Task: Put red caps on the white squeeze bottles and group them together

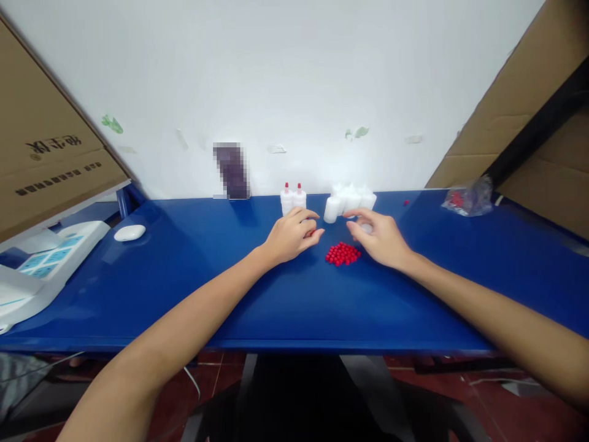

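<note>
A small heap of red caps [343,253] lies on the blue table [184,288] between my hands. My left hand [292,234] rests left of the heap with its fingers curled and pinched on a red cap. My right hand [378,238] is right of the heap, its fingers curled round a small white bottle that shows under them. Behind my hands stand two white bottles with red caps [292,197] and a cluster of uncapped white bottles [350,201].
A white oval device [129,232] and a white machine [41,267] sit at the left. Cardboard boxes [43,153] flank both sides. A clear plastic bag with red bits [468,197] lies at the far right. A lone red cap [406,202] is near it.
</note>
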Motion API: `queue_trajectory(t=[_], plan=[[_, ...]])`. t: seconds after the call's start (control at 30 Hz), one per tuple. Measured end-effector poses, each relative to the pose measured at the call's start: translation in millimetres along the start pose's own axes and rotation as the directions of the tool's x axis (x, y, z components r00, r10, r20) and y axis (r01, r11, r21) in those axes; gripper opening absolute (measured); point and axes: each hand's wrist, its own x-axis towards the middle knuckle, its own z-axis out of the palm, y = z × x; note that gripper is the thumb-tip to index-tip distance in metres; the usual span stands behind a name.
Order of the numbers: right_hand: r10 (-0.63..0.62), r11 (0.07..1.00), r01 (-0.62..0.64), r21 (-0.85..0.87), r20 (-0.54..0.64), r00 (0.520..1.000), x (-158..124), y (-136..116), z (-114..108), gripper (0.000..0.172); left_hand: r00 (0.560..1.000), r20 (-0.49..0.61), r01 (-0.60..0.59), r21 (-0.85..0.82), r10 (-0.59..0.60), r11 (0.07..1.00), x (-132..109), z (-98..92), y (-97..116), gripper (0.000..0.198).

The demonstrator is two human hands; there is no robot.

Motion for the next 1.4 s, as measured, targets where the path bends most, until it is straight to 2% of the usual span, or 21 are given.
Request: queue_trajectory(t=[0.13, 0.23, 0.33, 0.43, 0.53, 0.8, 0.97, 1.1, 1.2, 1.3, 1.4], plan=[[-0.166, 0.986, 0.164, 0.028, 0.086, 0.982, -5, -10, -4, 0.037, 0.969, -0.15, -0.183, 0.097, 0.197, 0.978, 5, -4.2, 14, 0.036], [-0.331, 0.944, 0.329, 0.04, 0.174, 0.927, -12, -21, -7, 0.048, 0.915, -0.235, -0.307, 0.117, 0.326, 0.945, 8, -6.7, 29, 0.038], [-0.441, 0.895, 0.444, 0.037, 0.209, 0.873, -20, -31, -6, 0.05, 0.872, -0.293, -0.367, 0.14, 0.392, 0.92, 10, -6.9, 42, 0.039], [-0.489, 0.866, 0.501, 0.01, 0.23, 0.841, -26, -35, -4, 0.051, 0.844, -0.296, -0.419, 0.155, 0.447, 0.895, 10, -6.7, 47, 0.042], [-0.512, 0.849, 0.529, -0.01, 0.238, 0.826, -28, -35, -2, 0.049, 0.84, -0.28, -0.441, 0.146, 0.464, 0.886, 11, -7.8, 49, 0.045], [-0.518, 0.847, 0.531, -0.022, 0.196, 0.833, -28, -34, -1, 0.043, 0.838, -0.287, -0.44, 0.15, 0.465, 0.885, 12, -8.2, 49, 0.047], [-0.477, 0.873, 0.488, -0.029, 0.163, 0.864, -28, -37, -5, 0.037, 0.863, -0.296, -0.375, 0.168, 0.409, 0.912, 11, -4.8, 45, 0.042], [-0.38, 0.924, 0.382, 0.024, 0.158, 0.911, -25, -34, -10, 0.026, 0.874, -0.268, -0.374, 0.156, 0.404, 0.914, 11, -7.0, 46, 0.041], [-0.323, 0.946, 0.32, 0.051, 0.085, 0.942, -20, -29, -14, 0.026, 0.859, -0.253, -0.43, 0.118, 0.446, 0.895, 12, -8.7, 49, 0.039], [-0.31, 0.949, 0.308, 0.073, 0.013, 0.951, -17, -23, -14, 0.027, 0.829, -0.278, -0.482, 0.084, 0.485, 0.872, 12, -7.7, 52, 0.038], [-0.273, 0.952, 0.272, 0.142, -0.017, 0.962, -16, -19, -12, 0.028, 0.826, -0.258, -0.499, 0.081, 0.502, 0.863, 11, -5.5, 51, 0.037]])
